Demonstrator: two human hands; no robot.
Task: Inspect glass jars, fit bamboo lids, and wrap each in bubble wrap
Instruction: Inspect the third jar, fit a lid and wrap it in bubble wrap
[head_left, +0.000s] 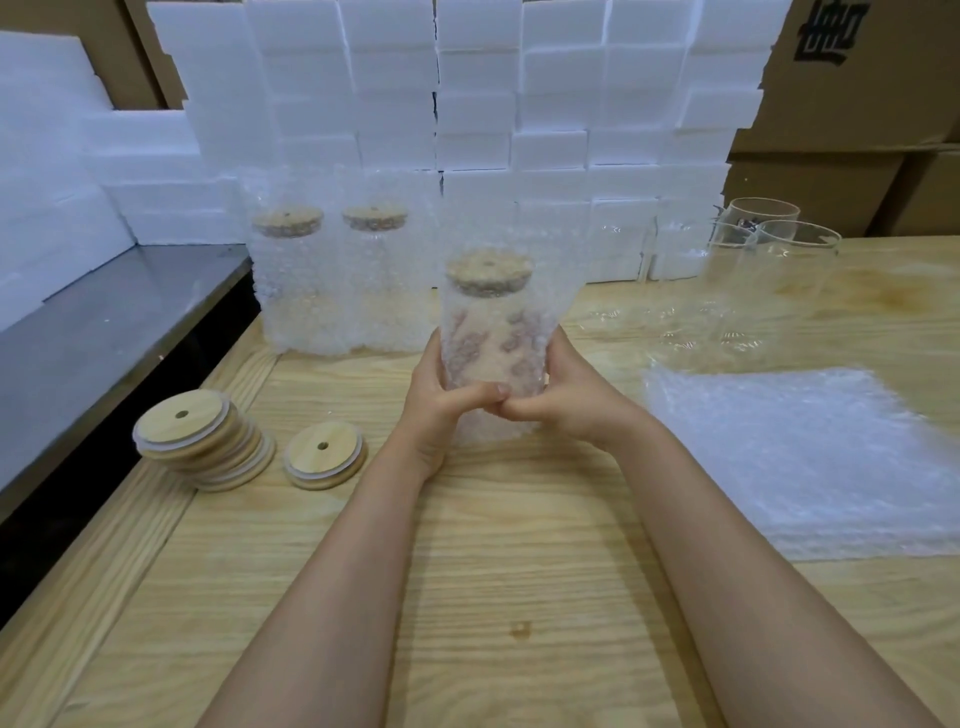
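Two hands hold one jar (492, 343) upright above the middle of the table (519, 571). My left hand (441, 395) and right hand (566, 395) each have a closed grip around its lower half, thumbs meeting at the front over the loose seam of the wrap (493, 421).

Procedure for this step, as I judge it:
1. Keep the jar vertical so the lid (489, 269) stays seated.
2. Pull the wrap snug around the glass; overlap the edges at the front.
3. Fold the surplus below the base under, then stand the jar with the wrapped jars (332, 291) near the far edge.
4. Apply even pressure only; glass under film can slip.

Appearance: a clear cylinder, hazy behind the bubbles, with my fingers showing pink through it. The lid is round, pale bamboo, with a small centre hole. Wrap extends above the lid and hangs below my hands.

Supplies: spare lids (208, 441) lie toward the left edge, bubble sheets (810, 457) at the right edge, bare jars (774, 260) toward the far right corner.
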